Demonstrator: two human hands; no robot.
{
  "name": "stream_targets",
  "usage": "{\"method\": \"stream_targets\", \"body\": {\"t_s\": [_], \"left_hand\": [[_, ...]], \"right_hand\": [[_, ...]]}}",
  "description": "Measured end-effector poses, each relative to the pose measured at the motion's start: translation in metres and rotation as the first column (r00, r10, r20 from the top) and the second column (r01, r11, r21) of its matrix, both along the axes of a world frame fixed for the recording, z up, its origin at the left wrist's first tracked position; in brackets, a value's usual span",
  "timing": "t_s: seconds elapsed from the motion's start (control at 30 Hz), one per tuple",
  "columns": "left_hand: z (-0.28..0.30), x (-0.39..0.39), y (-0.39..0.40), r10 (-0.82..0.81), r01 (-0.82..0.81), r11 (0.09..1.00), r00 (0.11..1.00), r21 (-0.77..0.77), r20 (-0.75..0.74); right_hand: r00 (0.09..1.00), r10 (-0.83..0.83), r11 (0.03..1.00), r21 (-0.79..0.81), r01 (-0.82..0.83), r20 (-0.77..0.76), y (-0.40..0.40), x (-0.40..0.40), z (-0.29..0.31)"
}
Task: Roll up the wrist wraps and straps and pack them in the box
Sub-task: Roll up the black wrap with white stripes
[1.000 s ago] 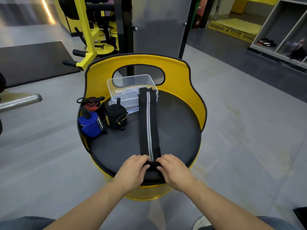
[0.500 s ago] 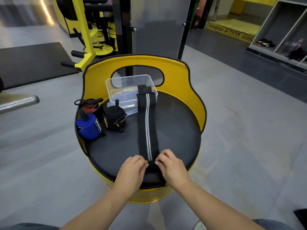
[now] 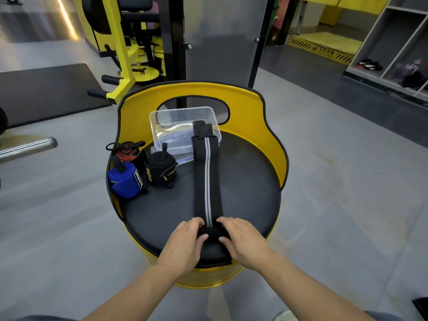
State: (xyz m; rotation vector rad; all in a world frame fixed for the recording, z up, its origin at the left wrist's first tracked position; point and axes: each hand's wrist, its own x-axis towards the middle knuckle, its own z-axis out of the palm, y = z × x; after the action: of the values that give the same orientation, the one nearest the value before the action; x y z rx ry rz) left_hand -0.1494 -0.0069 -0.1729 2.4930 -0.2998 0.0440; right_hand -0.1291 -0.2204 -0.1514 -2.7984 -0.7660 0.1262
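A long black wrap (image 3: 206,179) with a pale stripe down its middle is laid flat along the seat (image 3: 245,188), running from the near edge toward the far side. Its far end, a plain black tab, is draped over the near wall of the clear plastic box (image 3: 183,130). Its near end is formed into a small tight roll, which is gripped from the left by the left hand (image 3: 186,242) and from the right by the right hand (image 3: 240,239); the fingers of both are curled over the top of the roll and the thumbs are pressed against its near face.

Three wraps already rolled are gathered at the left side of the seat: a blue roll (image 3: 126,179) nearest the left rim, a red and black roll (image 3: 127,154) just beyond it, and a black roll (image 3: 160,171) with yellow lettering beside them, near the box's left corner.

The round black seat is bounded at the far side and both flanks by a raised yellow backrest (image 3: 252,107), with no wall at the near edge. Bare cushion is seen to the right of the laid-out wrap, and a narrower bare strip to its left. Grey floor (image 3: 335,205) is seen around the stool.
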Motion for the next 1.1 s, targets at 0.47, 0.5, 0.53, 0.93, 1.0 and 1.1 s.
{"method": "stream_targets", "body": {"t_s": [0.47, 0.5, 0.53, 0.93, 1.0, 1.1], "left_hand": [[-0.004, -0.004, -0.002, -0.063, 0.053, 0.99, 0.995, 0.128, 0.075], [-0.004, -0.004, -0.004, -0.058, 0.047, 0.99, 0.996, 0.132, 0.075], [-0.004, -0.003, -0.005, -0.052, 0.043, 0.991, 0.996, 0.126, 0.073], [-0.006, 0.016, -0.008, 0.113, -0.092, 0.982, 0.986, -0.166, 0.123], [-0.008, 0.014, -0.004, 0.068, -0.053, 0.992, 0.988, -0.112, 0.142], [-0.011, 0.014, 0.002, -0.065, 0.065, 0.998, 0.995, 0.001, 0.079]], "right_hand": [[0.987, 0.036, 0.993, -0.12, -0.018, 0.156, 0.005, -0.018, -0.013], [0.992, 0.011, 0.997, -0.072, -0.003, 0.122, 0.006, -0.017, -0.013], [0.997, -0.001, 1.0, -0.03, 0.003, 0.075, 0.006, -0.016, -0.011], [0.989, -0.145, 0.947, 0.283, 0.15, -0.039, 0.008, 0.0, -0.009], [0.985, -0.17, 0.938, 0.303, 0.171, -0.031, 0.01, 0.0, -0.011], [0.978, -0.207, 0.93, 0.305, 0.206, -0.032, 0.013, 0.003, -0.012]]}}
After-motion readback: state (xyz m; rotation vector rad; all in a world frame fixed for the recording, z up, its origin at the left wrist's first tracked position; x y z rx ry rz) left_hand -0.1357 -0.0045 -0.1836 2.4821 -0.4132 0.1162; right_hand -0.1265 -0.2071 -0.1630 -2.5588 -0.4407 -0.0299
